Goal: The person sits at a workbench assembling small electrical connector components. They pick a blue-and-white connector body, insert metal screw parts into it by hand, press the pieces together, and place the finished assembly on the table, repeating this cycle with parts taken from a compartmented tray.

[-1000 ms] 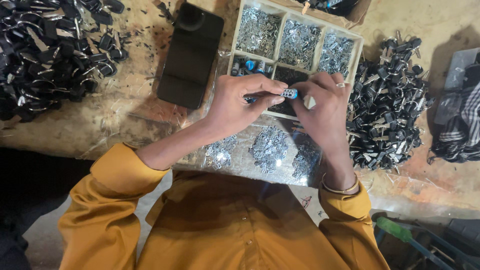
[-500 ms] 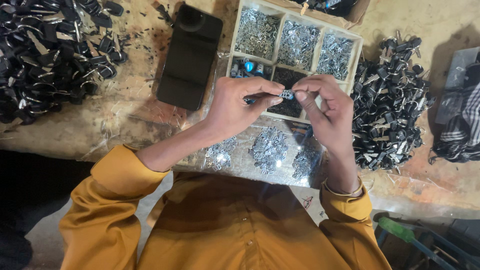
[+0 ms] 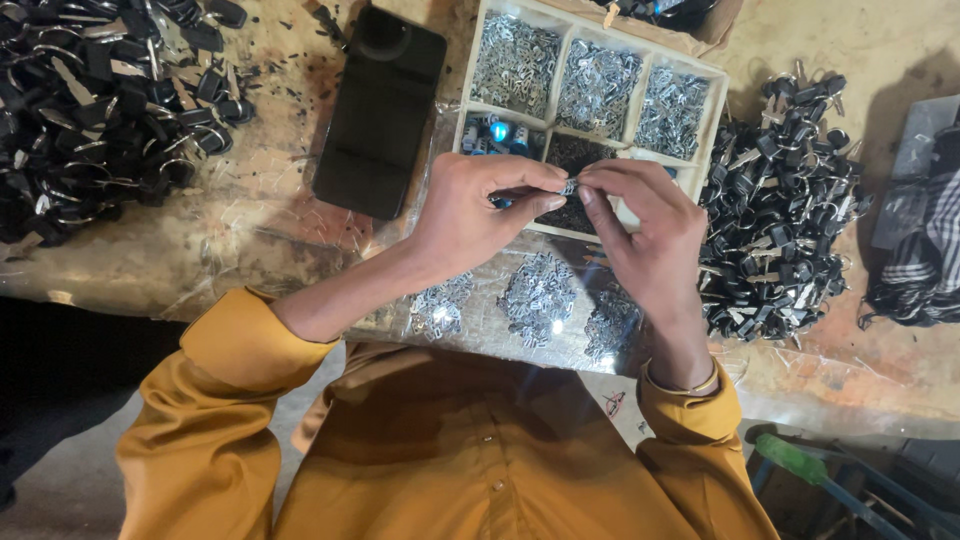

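left hand (image 3: pixel 478 215): fingers curled, thumb and forefinger pinched narrow on one end of a small part (image 3: pixel 568 187), above the tray.
right hand (image 3: pixel 645 230): thumb and forefinger pinched on the other end of the same part; fingertips of both hands nearly meet.
part: tiny, metallic, held in the air over the tray's near row; too small to tell its shape, maybe a bit of blue beside it.
tray (image 3: pixel 712 115): pale, divided box; far row holds three compartments of small silvery pieces, near row shows blue-and-white bits on the left and dark bits in the middle.
heaps (image 3: pixel 538 297): three small piles of silvery pieces on clear plastic, just below the hands.
case (image 3: pixel 380 110): flat black, left of the tray.
keys, right (image 3: pixel 775 235): black-headed pile just beside the tray.
keys, left (image 3: pixel 95 100): bigger black pile, well apart at the table's far left.
cloth (image 3: pixel 925 255): checked, at the right edge.
sleeves (image 3: pixel 230 400): mustard yellow; bangle (image 3: pixel 685 385) on the right wrist.
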